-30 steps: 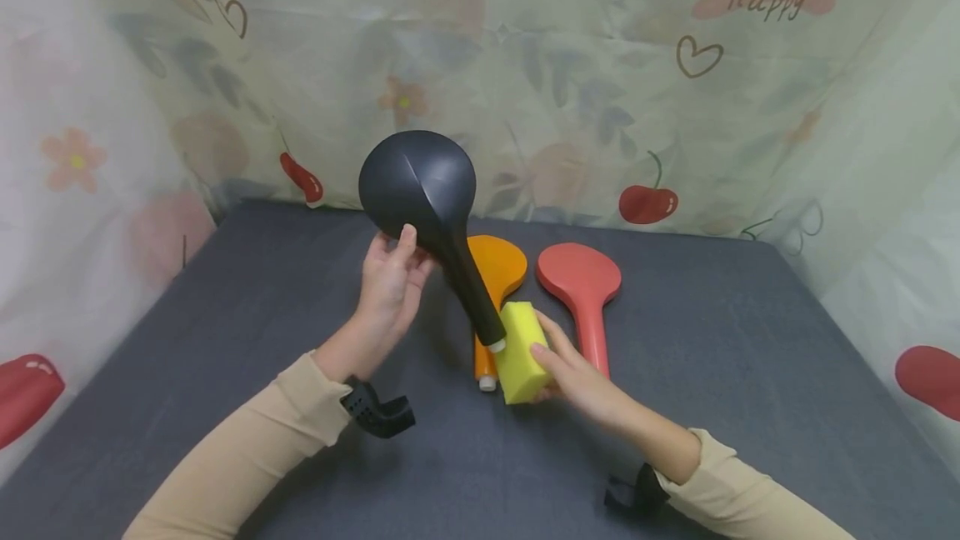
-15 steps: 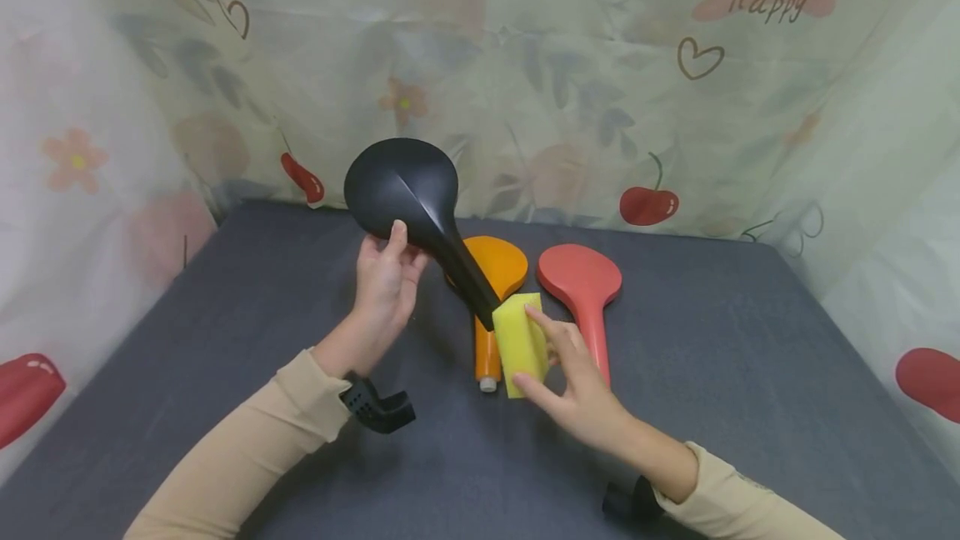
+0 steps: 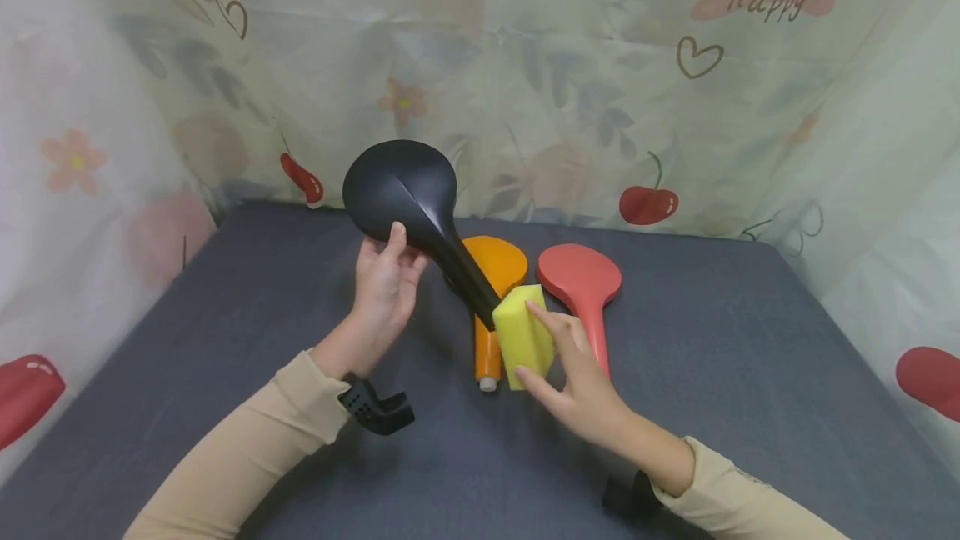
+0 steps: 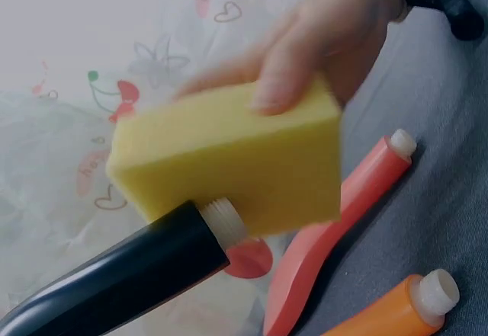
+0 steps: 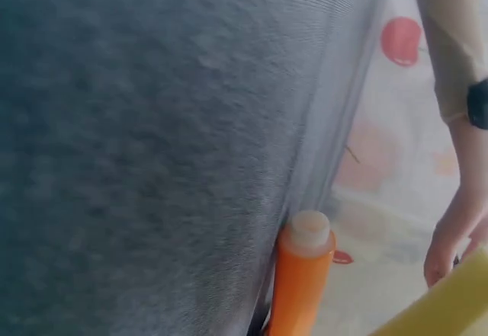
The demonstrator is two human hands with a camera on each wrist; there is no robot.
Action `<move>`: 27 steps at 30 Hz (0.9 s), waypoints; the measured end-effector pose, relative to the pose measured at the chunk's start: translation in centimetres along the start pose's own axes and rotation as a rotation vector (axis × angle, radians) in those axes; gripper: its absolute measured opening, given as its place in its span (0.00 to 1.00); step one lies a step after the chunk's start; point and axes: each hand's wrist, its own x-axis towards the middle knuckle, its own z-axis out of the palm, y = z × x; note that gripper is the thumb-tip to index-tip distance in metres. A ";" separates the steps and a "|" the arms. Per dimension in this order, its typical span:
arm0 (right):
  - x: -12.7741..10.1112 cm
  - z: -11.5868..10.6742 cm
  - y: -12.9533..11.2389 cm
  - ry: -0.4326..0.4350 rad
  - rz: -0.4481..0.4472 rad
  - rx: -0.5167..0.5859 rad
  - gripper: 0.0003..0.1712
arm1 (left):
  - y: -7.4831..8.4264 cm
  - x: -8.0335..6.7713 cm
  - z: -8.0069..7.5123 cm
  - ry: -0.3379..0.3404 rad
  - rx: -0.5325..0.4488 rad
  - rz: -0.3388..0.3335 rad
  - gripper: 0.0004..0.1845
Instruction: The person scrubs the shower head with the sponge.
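Observation:
My left hand (image 3: 384,286) holds a black handheld shower head (image 3: 401,186) by the underside of its round head, thumb on the near face. Its handle slants down to the right above the table. A yellow sponge (image 3: 517,348) is pinched between the thumb and fingers of my right hand (image 3: 588,394). In the left wrist view the white threaded end (image 4: 224,223) of the handle overlaps the sponge's broad face; whether they touch I cannot tell. From the head view the sponge hides that end.
An orange shower head (image 3: 501,261) lies on the dark grey table (image 3: 712,332), partly behind the black one. To its right lies a coral-red shower head (image 3: 579,273). A patterned curtain (image 3: 555,82) surrounds the table at the back and sides.
The sponge has turned and risen over the handle's end, and my right hand has shifted its fingers on it. The black shower head has moved slightly left.

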 end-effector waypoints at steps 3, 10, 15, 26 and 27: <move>0.7 -0.3 0.3 -0.063 0.106 0.181 0.41 | 0.0 -0.2 0.2 -0.004 -0.013 -0.003 0.07; 1.7 -0.2 0.5 -0.283 0.414 0.739 0.31 | -0.1 -0.6 0.7 -0.023 -0.034 -0.008 0.08; 1.9 0.1 0.1 -0.389 0.518 1.100 0.27 | 0.0 -0.6 0.7 -0.046 -0.028 0.003 0.09; 2.0 -0.7 0.5 -0.456 0.670 1.429 0.26 | 0.0 -1.0 0.6 -0.147 0.017 0.032 0.08; 2.0 -0.8 0.6 -0.450 0.672 1.441 0.25 | 0.0 -1.0 0.6 -0.147 0.019 0.037 0.07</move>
